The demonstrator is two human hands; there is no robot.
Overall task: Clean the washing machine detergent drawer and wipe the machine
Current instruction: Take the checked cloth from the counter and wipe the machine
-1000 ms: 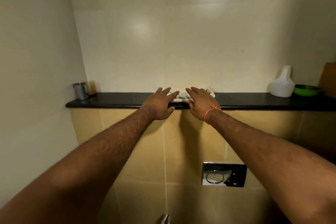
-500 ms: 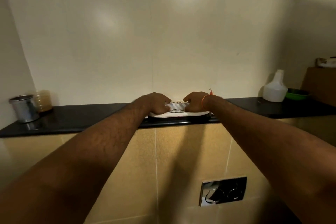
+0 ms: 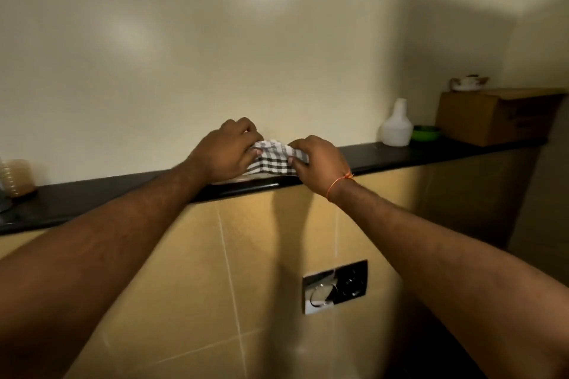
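A black-and-white checked cloth (image 3: 274,158) is held just above the black stone ledge (image 3: 123,191), stretched between both hands. My left hand (image 3: 228,152) grips its left end with the fingers curled shut. My right hand (image 3: 320,160), with an orange thread round the wrist, pinches its right end. A thin white flat thing under the cloth shows only as a pale strip (image 3: 234,180) on the ledge. No washing machine or detergent drawer is in sight.
On the ledge to the right stand a white plastic bottle (image 3: 395,128), a green bowl (image 3: 426,132) and a cardboard box (image 3: 495,115) with a small object on top. A ribbed jar (image 3: 17,177) stands at far left. A chrome flush plate (image 3: 335,286) sits in the yellow tiles below.
Both hands went from flat and open at the ledge to closed on the checked cloth, which now rises off the ledge between them. The view has shifted right and closer.
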